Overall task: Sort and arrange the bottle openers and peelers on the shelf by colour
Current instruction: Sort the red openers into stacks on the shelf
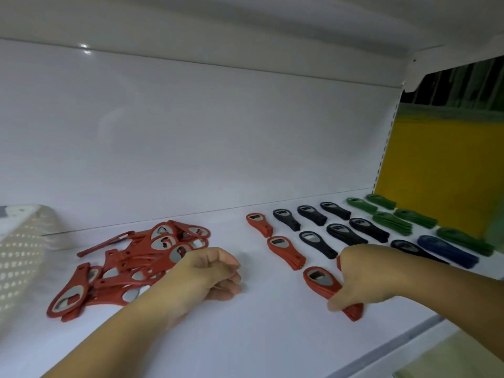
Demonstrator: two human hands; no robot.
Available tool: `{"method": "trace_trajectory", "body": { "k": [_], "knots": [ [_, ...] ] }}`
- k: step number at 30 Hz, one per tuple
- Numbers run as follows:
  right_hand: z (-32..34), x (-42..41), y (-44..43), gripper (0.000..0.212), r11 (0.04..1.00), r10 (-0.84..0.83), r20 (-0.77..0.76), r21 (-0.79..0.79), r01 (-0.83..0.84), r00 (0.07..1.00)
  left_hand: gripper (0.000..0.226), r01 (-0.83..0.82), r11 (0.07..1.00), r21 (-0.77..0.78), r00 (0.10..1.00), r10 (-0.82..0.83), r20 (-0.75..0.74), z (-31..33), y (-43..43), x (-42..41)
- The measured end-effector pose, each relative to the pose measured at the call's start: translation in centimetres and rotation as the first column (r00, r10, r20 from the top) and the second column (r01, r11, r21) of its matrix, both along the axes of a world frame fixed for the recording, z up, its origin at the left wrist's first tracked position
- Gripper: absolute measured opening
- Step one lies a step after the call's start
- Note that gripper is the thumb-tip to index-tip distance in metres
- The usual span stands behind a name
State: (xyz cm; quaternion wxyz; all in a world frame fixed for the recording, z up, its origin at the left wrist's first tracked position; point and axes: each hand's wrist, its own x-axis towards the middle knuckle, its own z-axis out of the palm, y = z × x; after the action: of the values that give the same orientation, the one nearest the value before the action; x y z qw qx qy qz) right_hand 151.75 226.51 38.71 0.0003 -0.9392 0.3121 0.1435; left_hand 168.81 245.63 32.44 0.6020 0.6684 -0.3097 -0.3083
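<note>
A loose heap of red bottle openers [128, 263] lies on the white shelf [259, 336] at the left. My left hand [210, 271] rests beside the heap with curled fingers; nothing shows in it. My right hand [362, 279] pinches a stack of red openers [321, 282] lying on the shelf. Two more red stacks [285, 251] sit behind it. Further right stand black stacks [341, 230], a blue stack [447, 249] and green stacks [392, 219].
A pale perforated basket [21, 257] stands at the far left. The white back wall rises behind the rows. A yellow panel [436, 170] closes the right end. The shelf's front edge [395, 347] runs along the lower right.
</note>
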Motion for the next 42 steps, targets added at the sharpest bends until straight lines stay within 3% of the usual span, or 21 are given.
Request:
{"method": "trace_trajectory", "body": {
  "k": [3, 6, 9, 10, 12, 14, 17, 22, 26, 31, 33, 35, 37, 39, 40, 42],
  "knots": [
    [0.6, 0.9, 0.4, 0.059, 0.988, 0.084, 0.170, -0.142, -0.060, 0.982, 0.018, -0.056, 0.996, 0.064, 0.977, 0.042, 0.208, -0.2, 0.1, 0.1],
    [-0.5, 2.9, 1.4, 0.054, 0.988, 0.152, 0.329, -0.012, -0.157, 0.932, 0.027, -0.203, 0.977, 0.057, 0.886, 0.159, 0.436, -0.7, 0.2, 1.2],
    [-3.1, 5.9, 3.4, 0.037, 0.950, 0.221, 0.393, 0.118, -0.288, 0.893, 0.016, -0.346, 0.937, 0.047, 0.742, 0.243, 0.625, -0.3, 0.6, 2.3],
    [-4.0, 7.1, 4.0, 0.035, 0.936, 0.230, 0.426, 0.148, -0.318, 0.875, 0.012, -0.383, 0.917, 0.116, 0.671, 0.189, 0.717, -0.4, 0.7, 2.8],
    [-5.6, 9.9, 4.7, 0.043, 0.914, 0.235, 0.487, 0.185, -0.362, 0.841, 0.045, -0.449, 0.819, 0.358, 0.553, -0.060, 0.831, -1.0, 1.1, 3.9],
    [-6.6, 12.6, 5.3, 0.049, 0.914, 0.235, 0.527, 0.165, -0.370, 0.817, 0.064, -0.480, 0.703, 0.525, 0.535, -0.240, 0.810, -1.5, 1.2, 4.7],
    [-7.3, 16.4, 6.2, 0.059, 0.922, 0.249, 0.510, 0.135, -0.363, 0.823, 0.056, -0.518, 0.652, 0.553, 0.512, -0.281, 0.811, -2.0, 1.3, 5.5],
    [-8.4, 20.7, 6.8, 0.055, 0.926, 0.281, 0.479, 0.092, -0.365, 0.832, 0.039, -0.645, 0.625, 0.440, 0.507, -0.081, 0.858, -1.8, 2.6, 6.6],
    [-8.7, 20.9, 6.2, 0.040, 0.915, 0.216, 0.657, 0.123, -0.385, 0.723, 0.047, -0.713, 0.590, 0.379, 0.508, 0.062, 0.859, -1.3, 3.5, 7.5],
    [-8.7, 21.0, 4.9, 0.007, 0.893, 0.067, 0.769, 0.238, -0.382, 0.635, 0.053, -0.691, 0.649, 0.319, 0.500, 0.110, 0.859, -1.0, 3.0, 7.2],
    [-8.6, 21.2, 4.4, 0.026, 0.873, -0.040, 0.816, 0.310, -0.377, 0.577, 0.040, -0.658, 0.739, 0.145, 0.505, 0.290, 0.813, -0.7, 2.8, 7.0],
    [-7.9, 21.1, 4.2, 0.026, 0.821, -0.180, 0.875, 0.385, -0.421, 0.449, 0.028, -0.645, 0.764, -0.015, 0.593, 0.513, 0.620, 0.1, 2.7, 6.5],
    [-6.9, 20.7, 4.5, 0.025, 0.663, -0.370, 0.849, 0.525, -0.534, 0.377, 0.022, -0.663, 0.743, -0.087, 0.654, 0.632, 0.415, 0.8, 2.7, 6.1],
    [-6.0, 20.0, 5.3, 0.028, 0.407, -0.465, 0.745, 0.660, -0.632, 0.478, 0.019, -0.637, 0.761, -0.124, 0.739, 0.648, 0.182, 1.4, 2.9, 6.3],
    [-6.0, 19.9, 5.6, 0.030, 0.329, -0.446, 0.718, 0.687, -0.648, 0.535, 0.020, -0.594, 0.797, -0.105, 0.798, 0.601, 0.052, 1.9, 2.9, 6.1],
    [-6.0, 19.6, 6.3, 0.026, 0.303, -0.356, 0.714, 0.699, -0.648, 0.603, 0.022, -0.419, 0.907, 0.028, 0.906, 0.420, -0.055, 2.2, 3.1, 5.5]
  ]
}}
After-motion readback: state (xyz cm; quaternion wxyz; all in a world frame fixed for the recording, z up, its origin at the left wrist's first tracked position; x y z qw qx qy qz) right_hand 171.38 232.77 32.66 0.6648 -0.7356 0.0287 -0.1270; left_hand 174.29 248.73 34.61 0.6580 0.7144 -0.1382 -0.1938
